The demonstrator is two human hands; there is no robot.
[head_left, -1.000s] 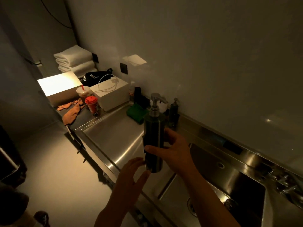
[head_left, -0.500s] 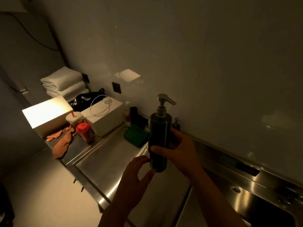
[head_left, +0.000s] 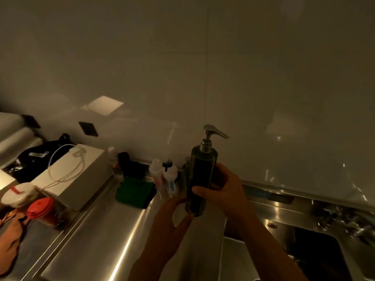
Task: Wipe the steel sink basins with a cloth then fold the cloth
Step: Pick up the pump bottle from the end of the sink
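Being held upright at frame centre, a dark cylindrical metal pump dispenser bottle [head_left: 200, 183] is clasped round its body by the right hand [head_left: 225, 189]; the left hand [head_left: 172, 224] is cupped loosely beneath its base, closed on nothing. Nozzle pointing right, long axis vertical. Judged rigid, smooth, slippery if wet; best gripped mid-body. A folded green cloth [head_left: 135, 191], soft and limp, is lying left of centre on the steel counter [head_left: 97, 240]; the steel sink basin [head_left: 316, 260] sits lower right.

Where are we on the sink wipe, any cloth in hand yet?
No wiping shows yet. The right hand grips the pump bottle upright above the steel counter, the left hand at its base. The green cloth lies folded by the wall, untouched. Left: wipe the basin, fold the cloth.
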